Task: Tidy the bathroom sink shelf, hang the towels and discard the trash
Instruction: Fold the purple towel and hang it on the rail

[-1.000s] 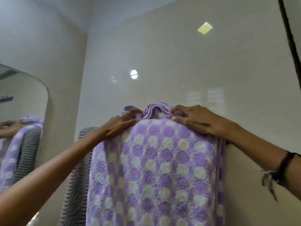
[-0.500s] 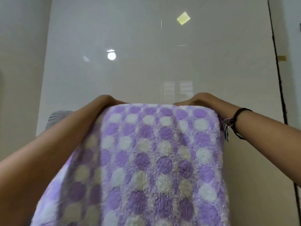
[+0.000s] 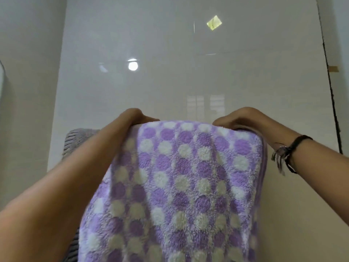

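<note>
Towel-hanging step: left hand (image 3: 132, 116) and right hand (image 3: 243, 118) grip the purple towel (image 3: 188, 176) top edge, fingers hidden behind. Next: release, smooth drape.

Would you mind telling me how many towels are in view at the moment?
2. A purple dotted towel hangs in the centre with both hands at its top edge; a grey ribbed towel shows just left of it, mostly covered by the left arm. Others may be hidden behind.
</note>
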Motion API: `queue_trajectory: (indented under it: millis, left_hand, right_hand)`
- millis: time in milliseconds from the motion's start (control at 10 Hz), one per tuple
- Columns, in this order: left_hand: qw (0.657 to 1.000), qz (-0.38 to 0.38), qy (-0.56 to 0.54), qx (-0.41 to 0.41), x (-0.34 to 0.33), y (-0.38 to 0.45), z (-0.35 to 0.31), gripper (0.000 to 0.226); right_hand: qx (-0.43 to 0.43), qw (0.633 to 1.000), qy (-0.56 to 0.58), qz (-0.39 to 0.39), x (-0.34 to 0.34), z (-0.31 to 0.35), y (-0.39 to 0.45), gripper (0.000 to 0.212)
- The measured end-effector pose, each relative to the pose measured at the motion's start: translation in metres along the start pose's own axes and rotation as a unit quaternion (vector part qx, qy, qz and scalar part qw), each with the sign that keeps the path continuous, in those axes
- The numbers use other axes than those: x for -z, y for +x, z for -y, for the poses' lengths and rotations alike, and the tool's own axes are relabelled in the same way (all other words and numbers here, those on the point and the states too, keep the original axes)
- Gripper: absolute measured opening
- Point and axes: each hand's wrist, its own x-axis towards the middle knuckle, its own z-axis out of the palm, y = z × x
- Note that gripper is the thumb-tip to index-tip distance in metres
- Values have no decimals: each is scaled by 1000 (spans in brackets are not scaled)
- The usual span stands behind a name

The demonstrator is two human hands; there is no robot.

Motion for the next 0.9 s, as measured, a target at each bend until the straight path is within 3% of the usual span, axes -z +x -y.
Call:
queue_trajectory:
  millis: [100, 200, 300, 400, 500, 600, 700, 800, 900]
  left_hand:
    - [998, -26, -53, -25, -1, -25, -5, 48]
    - [988, 79, -94, -95, 3, -41, 2, 38]
    - [971, -20, -98, -216, -5, -55, 7, 27]
    - [958, -188, -157, -151, -27, -68, 16, 37]
    - [912, -326, -203, -144, -55, -84, 30, 39]
    - [873, -405, -241, -122, -79, -97, 41, 41]
    - [849, -425, -314, -8, -94, -101, 52, 42]
    - [792, -335, -511, 8, -98, -109, 71, 41]
    - [782, -210, -586, 8, -107, -124, 88, 38]
  right_hand:
    - [3, 999, -39, -18, 0, 4, 1, 17]
    - [-38, 952, -303, 1, -14, 19, 5, 28]
    - [54, 904, -386, -176, -29, 11, -4, 28]
    - [163, 854, -299, -393, -50, -22, -37, 25]
    - [204, 837, -146, -486, -75, -59, -72, 41]
    - [117, 894, 123, -414, -91, -88, -99, 77]
    - [56, 919, 246, -302, -98, -103, -117, 69]
    - [41, 935, 252, -247, -103, -108, -127, 67]
    - [37, 945, 229, -232, -111, -106, -139, 61]
